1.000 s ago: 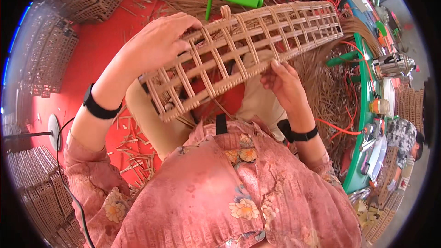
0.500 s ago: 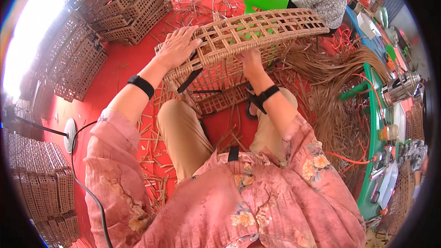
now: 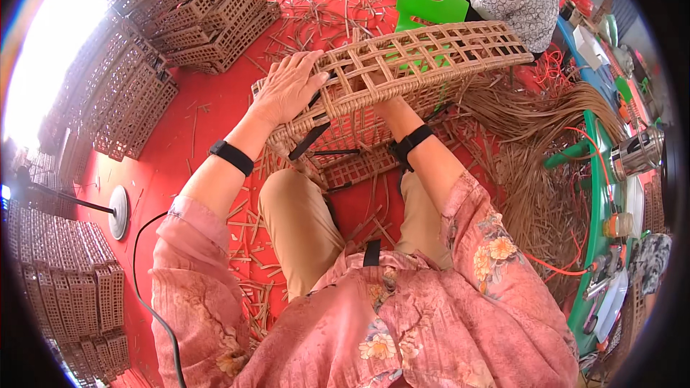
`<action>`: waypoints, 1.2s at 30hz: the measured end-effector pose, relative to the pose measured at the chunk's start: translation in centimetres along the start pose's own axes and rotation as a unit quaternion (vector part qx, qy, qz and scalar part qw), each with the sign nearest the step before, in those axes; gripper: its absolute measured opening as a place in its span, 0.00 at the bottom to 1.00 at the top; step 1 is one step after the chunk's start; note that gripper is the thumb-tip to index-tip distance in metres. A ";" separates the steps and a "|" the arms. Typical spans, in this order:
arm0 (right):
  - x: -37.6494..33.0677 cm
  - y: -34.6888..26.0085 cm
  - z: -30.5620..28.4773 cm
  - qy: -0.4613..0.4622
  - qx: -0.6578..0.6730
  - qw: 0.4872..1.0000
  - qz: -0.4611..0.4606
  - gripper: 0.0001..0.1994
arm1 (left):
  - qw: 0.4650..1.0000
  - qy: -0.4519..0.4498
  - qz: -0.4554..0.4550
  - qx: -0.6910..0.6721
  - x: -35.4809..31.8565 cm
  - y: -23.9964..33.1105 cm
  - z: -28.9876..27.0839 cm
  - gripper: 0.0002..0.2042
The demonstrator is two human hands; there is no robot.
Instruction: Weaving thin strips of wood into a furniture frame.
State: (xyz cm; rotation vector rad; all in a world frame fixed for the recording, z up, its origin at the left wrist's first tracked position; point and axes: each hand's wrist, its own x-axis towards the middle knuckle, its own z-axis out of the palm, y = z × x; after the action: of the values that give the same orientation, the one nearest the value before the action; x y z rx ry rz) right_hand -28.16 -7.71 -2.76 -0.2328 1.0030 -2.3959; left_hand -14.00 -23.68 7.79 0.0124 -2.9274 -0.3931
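A brown woven basket (image 3: 431, 57) with an open lattice weave and a dark frame stands tilted in front of my knees. My left hand (image 3: 287, 88) lies flat across the left end of its upper side, fingers stretched out and the thumb apart. Beneath the thick braided rim, my right hand (image 3: 389, 106) reaches up inside the basket. Its fingers are mostly hidden behind the weave, so what they touch cannot be made out. A black strip (image 3: 309, 142) hangs at the basket's left end, below my left hand.
Stacks of woven baskets (image 3: 136, 108) line the left side. A bundle of brown strands (image 3: 532, 144) lies at the right, beside a green table (image 3: 591, 244). Beyond the basket are a green chair (image 3: 431, 6) and a seated person (image 3: 521, 0). Cut strips (image 3: 248, 233) litter the red floor.
My right hand has moved up and deeper behind the basket's rim, so its fingers now hardly show. My left hand stays on the left end. The whole view has shifted slightly.
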 end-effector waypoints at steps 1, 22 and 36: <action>0.1 0.2 0.1 0.000 -0.004 1.000 -0.001 0.12 | 1.000 0.003 0.001 -0.004 0.0 0.0 0.0 0.31; 0.8 0.6 -8.4 -0.074 -0.714 0.664 -0.208 0.12 | 1.000 0.009 -0.010 0.005 1.0 -1.1 0.1 0.30; -37.4 -1.7 -40.4 -0.022 -0.828 0.549 0.114 0.13 | 1.000 0.002 -0.004 -0.005 3.3 -4.8 0.3 0.38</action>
State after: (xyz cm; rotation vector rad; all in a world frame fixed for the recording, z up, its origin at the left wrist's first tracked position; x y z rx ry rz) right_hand -11.25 37.88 -28.62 -0.6844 2.6565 -0.4149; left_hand -17.37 -28.38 6.81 0.0231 -2.9216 -0.4068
